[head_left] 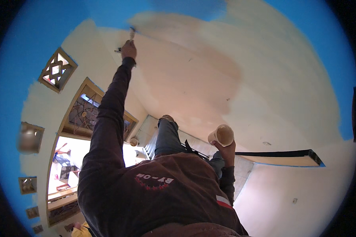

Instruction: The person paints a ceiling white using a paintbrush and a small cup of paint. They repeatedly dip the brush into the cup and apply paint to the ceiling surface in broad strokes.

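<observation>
My left hand [129,49] is stretched far forward on a dark-sleeved arm, closed on a paintbrush [132,34] with a pale handle. The brush head is at a wall [178,51] painted in patchy cream and pinkish beige, with bright blue above; whether its bristles touch the surface is hard to tell. My right hand [224,149] grips a pale cup [222,135], smeared inside with what looks like cream paint, beside my right leg. My left leg [166,136] in grey trousers shows beyond my dark brown top.
A decorative vent [57,71], a grilled window [85,112] and several small openings are in the left wall, above and beside a bright doorway [65,162] with a person beyond. Someone in yellow [81,230] is at lower left. A dark-edged ledge [277,154] juts out at right.
</observation>
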A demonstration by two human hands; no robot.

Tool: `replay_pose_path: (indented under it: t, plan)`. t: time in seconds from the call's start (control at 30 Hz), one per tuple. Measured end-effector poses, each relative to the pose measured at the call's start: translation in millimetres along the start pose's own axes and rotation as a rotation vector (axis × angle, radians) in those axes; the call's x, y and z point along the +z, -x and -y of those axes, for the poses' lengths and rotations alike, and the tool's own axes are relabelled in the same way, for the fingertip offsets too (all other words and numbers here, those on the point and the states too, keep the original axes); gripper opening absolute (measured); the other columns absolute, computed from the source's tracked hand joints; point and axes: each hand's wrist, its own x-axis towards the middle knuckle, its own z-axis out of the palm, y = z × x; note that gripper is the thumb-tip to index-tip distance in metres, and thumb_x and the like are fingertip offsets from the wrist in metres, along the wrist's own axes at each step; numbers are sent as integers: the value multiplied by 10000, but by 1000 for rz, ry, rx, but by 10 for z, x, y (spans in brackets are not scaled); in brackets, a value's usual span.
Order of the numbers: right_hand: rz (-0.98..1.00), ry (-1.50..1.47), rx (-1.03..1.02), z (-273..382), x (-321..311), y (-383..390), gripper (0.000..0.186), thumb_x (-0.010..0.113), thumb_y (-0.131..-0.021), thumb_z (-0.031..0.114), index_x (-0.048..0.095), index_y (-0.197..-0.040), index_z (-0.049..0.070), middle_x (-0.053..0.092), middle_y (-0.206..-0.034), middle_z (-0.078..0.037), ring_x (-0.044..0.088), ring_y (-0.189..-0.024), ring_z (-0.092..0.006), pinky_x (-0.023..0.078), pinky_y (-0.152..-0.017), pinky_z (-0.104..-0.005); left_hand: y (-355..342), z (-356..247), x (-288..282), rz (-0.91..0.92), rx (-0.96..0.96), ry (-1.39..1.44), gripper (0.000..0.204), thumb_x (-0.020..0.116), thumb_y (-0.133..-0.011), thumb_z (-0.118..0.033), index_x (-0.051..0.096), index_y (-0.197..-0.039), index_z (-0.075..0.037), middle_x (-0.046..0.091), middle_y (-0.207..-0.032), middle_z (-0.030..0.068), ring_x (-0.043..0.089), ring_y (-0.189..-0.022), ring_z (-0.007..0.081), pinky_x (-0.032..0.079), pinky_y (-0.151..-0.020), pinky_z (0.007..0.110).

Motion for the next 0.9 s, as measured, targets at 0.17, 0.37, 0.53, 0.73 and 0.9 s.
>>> replay_pose_path:
  t: [0.17, 0.37, 0.53, 0.73, 0.9]
  plan:
    - [-18, 34, -26, -26, 28, 16, 733, 946, -662, 231, 590, -1254, -12, 695, -1177, -139, 671, -1092, -243, 538, -942, -384, 615, -831, 111, 9, 30, 83, 266, 515, -1005, -259, 633, -1056, -26, 694, -920, 254, 672, -868, 451, 540, -754, 539]
    - [4, -19, -55, -42, 87, -5, 704, 935, -677, 218, 595, -1250, -12, 693, -1179, -139, 672, -1087, -245, 537, -944, -385, 1153, -1449, -73, 70, 56, 243, 258, 524, -1011, -219, 622, -1076, 11, 680, -873, 258, 666, -818, 449, 539, -717, 522]
    - [-4, -26, -44, -51, 109, 12, 675, 919, -696, 193, 597, -1252, -13, 687, -1189, -143, 665, -1099, -243, 536, -947, -386, 1714, -1749, -453, 166, 217, 494, 274, 567, -1003, -245, 668, -1100, -9, 676, -828, 221, 671, -751, 399, 532, -670, 451]
    - [7, -36, -23, -164, 51, 46, 731, 945, -672, 262, 595, -1265, 16, 698, -1198, -135, 675, -1107, -245, 541, -946, -386, 1637, -1698, -720, 500, 104, 470, 297, 685, -956, -307, 734, -1063, -34, 703, -780, 173, 665, -659, 169, 522, -621, 336]
    - [2, -26, -23, -96, 60, 49, 745, 950, -664, 275, 593, -1258, 5, 705, -1175, -138, 683, -1089, -248, 548, -930, -383, 896, -1279, -517, 404, 211, 501, 366, 711, -934, -389, 755, -1074, -53, 739, -816, 122, 657, -689, 152, 538, -656, 331]
